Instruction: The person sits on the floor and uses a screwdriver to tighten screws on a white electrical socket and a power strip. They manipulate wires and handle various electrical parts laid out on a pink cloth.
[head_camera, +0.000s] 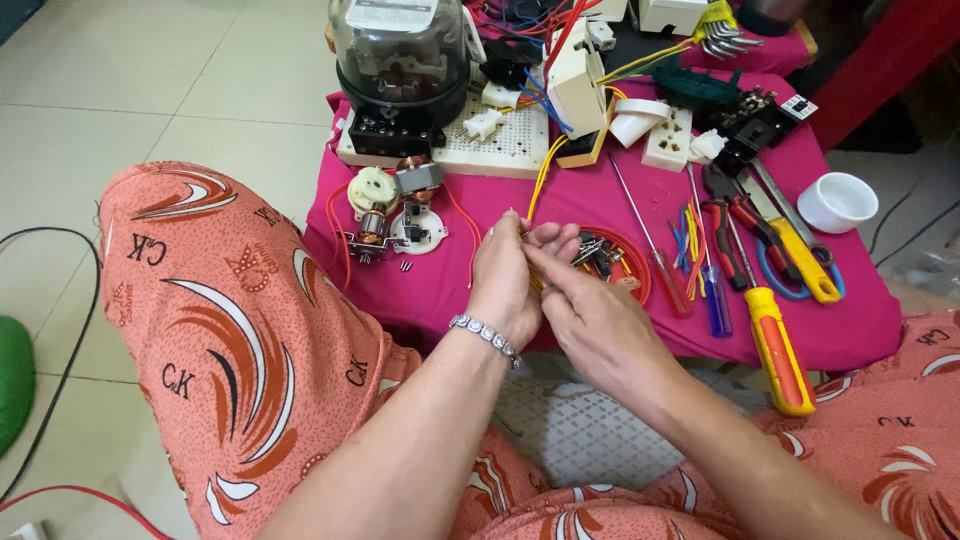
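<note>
Both hands are up over the near edge of the counter (600, 210), which is draped in pink cloth. The left hand (505, 275) has its fingers curled shut around a yellow wire (541, 172), and the right hand (590, 310) pinches in from the other side, fingertips meeting the left at the wire's end. The wire runs up and away from the fingers to the white switch box (575, 85) at the back.

By the look of it this is the working-the-wire-end stage — twisting or baring the tip (the tip itself is hidden between the fingers, so I can't tell which). A next move would call for a steady pinch and short, careful turns.

Just beyond the fingers sits a red lid (615, 262) with small dark parts. To their left lies a small motor (385, 215) in pieces; to their right, the screwdrivers (700, 270) and pliers (735, 225), and nearer, an orange-handled screwdriver (778, 350) overhangs the counter's front edge — a sleeve could catch it. Open room is mostly on the near side, above the lap.
</note>
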